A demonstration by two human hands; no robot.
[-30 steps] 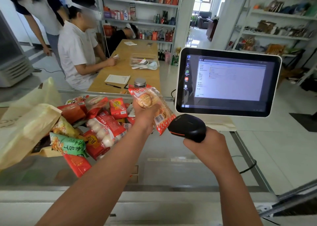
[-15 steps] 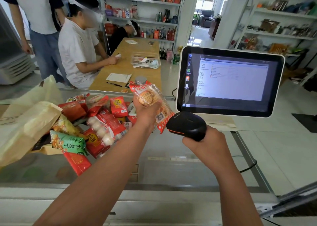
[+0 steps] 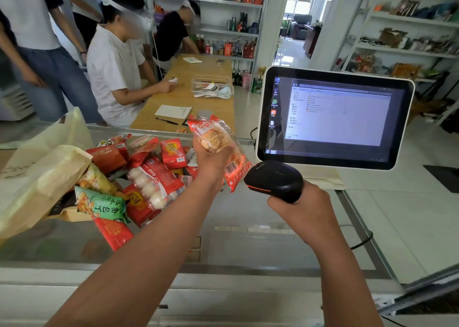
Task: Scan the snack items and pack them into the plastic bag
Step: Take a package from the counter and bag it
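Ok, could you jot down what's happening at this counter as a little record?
Left hand: holds a snack packet
Right hand: grips a black scanner
Scanner aim: toward the packet's barcode, close, not touching
Other snacks: heaped on the glass counter
Plastic bag: at the left, beside the heap
Screen: lit, behind the scanner

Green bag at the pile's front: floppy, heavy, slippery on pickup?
Green bag looks puffed and creased, so probably floppy and light. Its glossy film may slip. It overlaps a red pack, which might shift.
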